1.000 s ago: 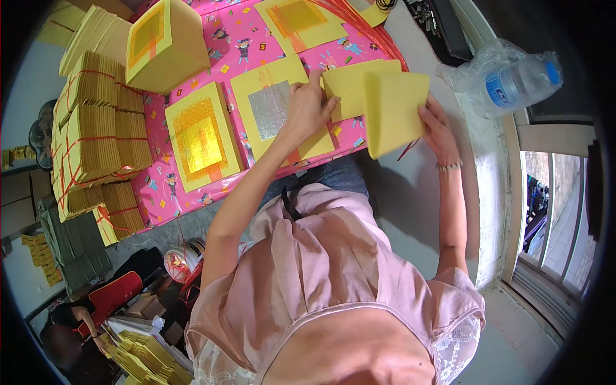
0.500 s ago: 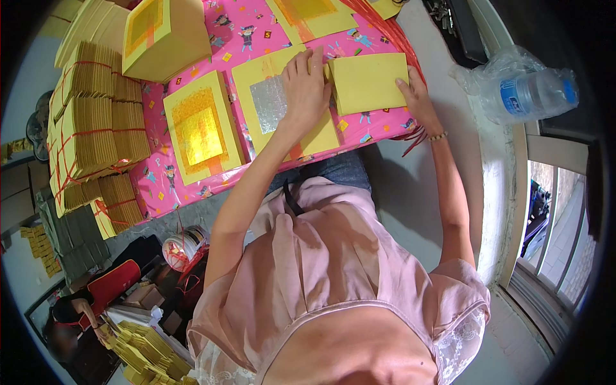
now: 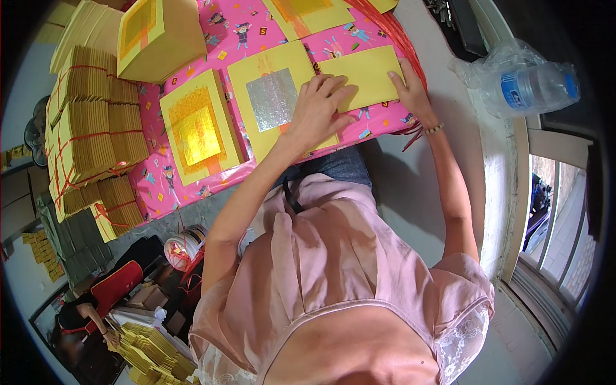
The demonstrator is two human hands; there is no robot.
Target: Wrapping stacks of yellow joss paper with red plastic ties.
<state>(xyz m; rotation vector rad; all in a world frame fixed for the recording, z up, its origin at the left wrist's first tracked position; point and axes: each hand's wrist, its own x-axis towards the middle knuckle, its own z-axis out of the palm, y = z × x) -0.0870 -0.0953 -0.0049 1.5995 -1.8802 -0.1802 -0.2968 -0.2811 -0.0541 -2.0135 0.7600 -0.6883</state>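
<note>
Pink cloth [image 3: 256,16] lies underneath; right grip [image 3: 414,95] pinches yellow paper [image 3: 371,76]; left grip [image 3: 316,110], loosely spread, seemingly touches it.

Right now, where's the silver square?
In the head view, the silver square is upper centre, between the gold square on its left and the left hand.

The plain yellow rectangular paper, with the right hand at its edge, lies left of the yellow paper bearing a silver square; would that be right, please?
Not quite: the head view shows that plain yellow rectangular paper, the right hand at its edge, lying right of the silver-squared yellow paper.
</note>
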